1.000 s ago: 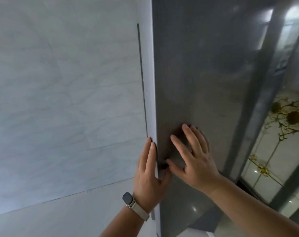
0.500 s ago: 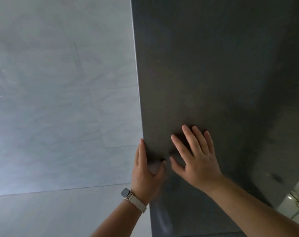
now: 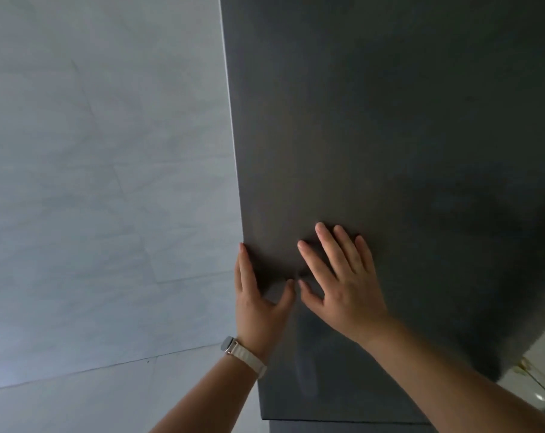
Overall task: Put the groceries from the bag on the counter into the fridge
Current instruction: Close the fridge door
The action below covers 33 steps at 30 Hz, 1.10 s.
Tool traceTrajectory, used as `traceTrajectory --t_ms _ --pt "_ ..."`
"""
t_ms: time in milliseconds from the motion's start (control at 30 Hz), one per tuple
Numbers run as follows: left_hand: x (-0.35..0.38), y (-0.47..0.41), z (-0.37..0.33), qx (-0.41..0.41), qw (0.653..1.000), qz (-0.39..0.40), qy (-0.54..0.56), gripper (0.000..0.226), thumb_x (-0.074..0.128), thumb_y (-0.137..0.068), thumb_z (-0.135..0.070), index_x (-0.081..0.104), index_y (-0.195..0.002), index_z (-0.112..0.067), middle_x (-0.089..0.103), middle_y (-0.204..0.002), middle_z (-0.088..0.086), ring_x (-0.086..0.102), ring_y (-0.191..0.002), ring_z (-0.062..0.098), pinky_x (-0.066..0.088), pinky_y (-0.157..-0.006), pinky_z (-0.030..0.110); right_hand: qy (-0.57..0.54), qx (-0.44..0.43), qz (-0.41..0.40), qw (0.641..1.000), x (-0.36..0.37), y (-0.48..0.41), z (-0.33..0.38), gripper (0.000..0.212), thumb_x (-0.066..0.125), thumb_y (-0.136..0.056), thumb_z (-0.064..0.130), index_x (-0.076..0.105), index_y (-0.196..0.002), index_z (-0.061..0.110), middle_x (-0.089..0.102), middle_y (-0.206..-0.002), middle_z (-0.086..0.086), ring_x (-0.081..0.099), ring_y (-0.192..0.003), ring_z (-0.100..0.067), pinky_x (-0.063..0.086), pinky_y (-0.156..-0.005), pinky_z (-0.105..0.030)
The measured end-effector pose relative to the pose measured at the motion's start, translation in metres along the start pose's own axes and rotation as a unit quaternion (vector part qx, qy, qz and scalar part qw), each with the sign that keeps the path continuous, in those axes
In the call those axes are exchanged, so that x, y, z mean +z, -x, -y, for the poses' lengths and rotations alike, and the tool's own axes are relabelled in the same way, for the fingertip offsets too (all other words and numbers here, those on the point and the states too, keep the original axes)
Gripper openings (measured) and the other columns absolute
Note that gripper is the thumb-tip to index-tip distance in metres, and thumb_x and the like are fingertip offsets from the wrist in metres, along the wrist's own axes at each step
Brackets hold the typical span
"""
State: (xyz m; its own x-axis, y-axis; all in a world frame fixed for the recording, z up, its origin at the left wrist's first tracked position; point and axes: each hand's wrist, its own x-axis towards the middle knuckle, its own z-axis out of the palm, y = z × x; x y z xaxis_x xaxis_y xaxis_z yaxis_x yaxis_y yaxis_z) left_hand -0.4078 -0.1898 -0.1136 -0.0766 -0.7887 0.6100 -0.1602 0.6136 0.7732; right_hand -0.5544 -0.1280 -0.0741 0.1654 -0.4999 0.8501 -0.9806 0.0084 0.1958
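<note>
The dark grey fridge door (image 3: pixel 390 120) fills the right half of the head view. My left hand (image 3: pixel 258 307), with a watch on its wrist, lies along the door's left edge, fingers straight and thumb spread on the door front. My right hand (image 3: pixel 346 285) presses flat on the door front just to the right, fingers straight and spread. Neither hand holds anything. The bag, the groceries and the fridge's inside are out of view.
A pale grey marbled wall (image 3: pixel 93 182) stands directly left of the fridge. A second dark panel (image 3: pixel 327 428) shows below the door's bottom edge. A patch of glossy patterned floor (image 3: pixel 533 385) shows at the lower right.
The door's pale side edge and the gap seen a second ago have vanished; the door front now faces me squarely. Both hands kept their places on it, and the view turned left.
</note>
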Motion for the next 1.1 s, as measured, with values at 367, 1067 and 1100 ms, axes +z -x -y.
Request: traceTrajectory --t_ms 367,1067,1100 --pt "0.036 -0.071 0.048 0.021 0.996 0.069 0.06 0.106 0.076 -0.075 -0.029 0.005 -0.153 -0.028 0.029 -0.152 0.0 0.03 -0.141 0.003 0.031 -0.11 0.017 0.092 0.041 0.02 0.995 0.057 -0.028 -0.017 0.062 0.069 -0.084 0.035 0.047 -0.141 0.022 0.031 -0.155 -0.009 0.031 -0.143 -0.031 0.022 -0.116 -0.049" --pt "0.037 -0.102 0.081 0.085 0.982 0.151 0.078 0.102 0.072 -0.078 -0.024 0.004 -0.153 -0.037 0.032 -0.152 0.016 0.034 -0.142 0.028 0.035 -0.113 0.038 0.149 0.09 0.07 0.982 0.067 -0.04 -0.009 0.061 0.067 -0.084 0.032 0.049 -0.14 0.017 0.033 -0.155 -0.015 0.031 -0.143 -0.037 0.026 -0.116 -0.055" --pt "0.033 -0.103 0.083 0.094 0.979 0.164 0.078 0.103 0.073 -0.078 -0.021 0.003 -0.153 -0.036 0.032 -0.152 0.014 0.034 -0.142 0.027 0.036 -0.113 0.039 0.148 0.094 0.08 0.981 0.064 -0.041 -0.007 0.06 0.067 -0.083 0.031 0.052 -0.139 0.016 0.035 -0.154 -0.016 0.032 -0.143 -0.037 0.027 -0.115 -0.055"
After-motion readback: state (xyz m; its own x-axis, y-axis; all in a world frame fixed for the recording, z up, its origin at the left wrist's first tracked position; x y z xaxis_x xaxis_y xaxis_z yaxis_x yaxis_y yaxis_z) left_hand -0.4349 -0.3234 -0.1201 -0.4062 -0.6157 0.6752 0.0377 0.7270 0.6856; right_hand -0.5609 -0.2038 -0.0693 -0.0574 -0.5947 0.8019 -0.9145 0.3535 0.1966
